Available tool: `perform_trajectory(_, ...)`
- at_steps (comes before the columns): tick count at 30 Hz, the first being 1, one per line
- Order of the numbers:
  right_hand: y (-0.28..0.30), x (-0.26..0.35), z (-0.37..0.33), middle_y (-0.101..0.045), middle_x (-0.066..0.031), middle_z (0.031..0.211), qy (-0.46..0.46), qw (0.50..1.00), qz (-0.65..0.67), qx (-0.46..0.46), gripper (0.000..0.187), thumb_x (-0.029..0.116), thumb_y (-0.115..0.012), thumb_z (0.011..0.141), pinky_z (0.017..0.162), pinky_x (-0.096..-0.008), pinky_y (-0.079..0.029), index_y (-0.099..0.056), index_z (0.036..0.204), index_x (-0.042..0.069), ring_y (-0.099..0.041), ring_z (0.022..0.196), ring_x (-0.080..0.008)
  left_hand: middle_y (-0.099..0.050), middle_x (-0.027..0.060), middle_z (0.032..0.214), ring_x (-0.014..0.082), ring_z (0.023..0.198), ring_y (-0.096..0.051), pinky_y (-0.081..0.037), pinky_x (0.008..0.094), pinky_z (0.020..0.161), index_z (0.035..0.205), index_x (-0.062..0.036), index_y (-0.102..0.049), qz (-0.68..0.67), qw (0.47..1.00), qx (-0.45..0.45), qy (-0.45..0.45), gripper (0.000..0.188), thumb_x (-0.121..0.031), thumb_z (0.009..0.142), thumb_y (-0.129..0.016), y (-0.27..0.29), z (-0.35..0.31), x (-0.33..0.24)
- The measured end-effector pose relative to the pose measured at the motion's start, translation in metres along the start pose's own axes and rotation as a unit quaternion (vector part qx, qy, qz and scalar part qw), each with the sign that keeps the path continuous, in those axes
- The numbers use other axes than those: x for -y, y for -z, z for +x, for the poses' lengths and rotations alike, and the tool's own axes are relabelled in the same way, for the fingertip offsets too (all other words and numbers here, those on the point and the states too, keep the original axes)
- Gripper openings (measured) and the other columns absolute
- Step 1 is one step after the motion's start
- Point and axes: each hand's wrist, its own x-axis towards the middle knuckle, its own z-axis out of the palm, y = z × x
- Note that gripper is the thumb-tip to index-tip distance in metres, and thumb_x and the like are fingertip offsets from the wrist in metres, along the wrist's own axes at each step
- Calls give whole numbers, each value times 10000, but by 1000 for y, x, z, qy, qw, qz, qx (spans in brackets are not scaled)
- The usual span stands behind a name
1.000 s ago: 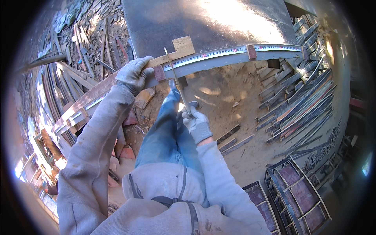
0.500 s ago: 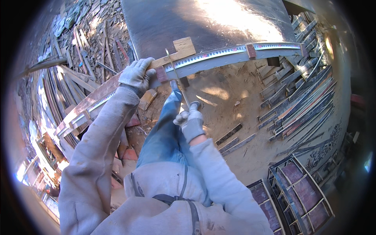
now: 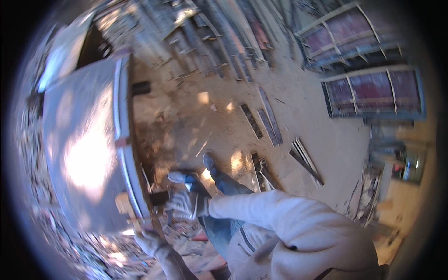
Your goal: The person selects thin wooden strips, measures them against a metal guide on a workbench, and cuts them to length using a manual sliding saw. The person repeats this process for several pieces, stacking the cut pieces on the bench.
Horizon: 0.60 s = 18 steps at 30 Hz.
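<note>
My left hand [image 3: 150, 241], in a pale work glove, is at the near corner of a dark sheet-topped table [image 3: 79, 121]. Its fingers close around the end of a light wooden piece [image 3: 124, 205] that lies along the table edge. My right hand [image 3: 187, 205], gloved too, is just right of that edge, close to a dark block [image 3: 158, 198]. Motion smears its fingers, and I cannot make out anything in them. A measuring tape strip [image 3: 127, 172] runs along the edge, crossed by a reddish block [image 3: 122, 142].
Long boards [image 3: 228, 32] are piled at the far side. Short dark planks [image 3: 252, 121] lie on the sandy ground. Framed reddish panels [image 3: 373, 93] stand at the right. Scrap wood [image 3: 51, 247] litters the ground beyond the table. My shoes [image 3: 210, 162] are beside the table.
The view has swung round to the right, so the table now lies on the left. My right hand held a long thin tool earlier; now that tool cannot be made out.
</note>
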Motion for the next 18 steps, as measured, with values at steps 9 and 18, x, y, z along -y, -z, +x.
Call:
perform_trajectory(9,-35,29,0,-650,-162,746,-267,932,200,-145,307,322,-645,996,604,-510,-505,-637,819,71,-643,666,-404,-613,328,1345,522,1196,-607,-522,584,984,1442,27,-519,71,997,-18,26,718,-591,1119,-349,-11,4,27)
perform_trajectory(18,-17,38,23,-722,-198,903,-489,828,272,-42,346,372,-623,978,793,-458,-561,-733,888,56,-703,865,-407,-643,325,1297,509,1151,-640,-536,549,973,1404,53,-543,72,996,29,-41,631,-500,1124,-424,-37,5,1)
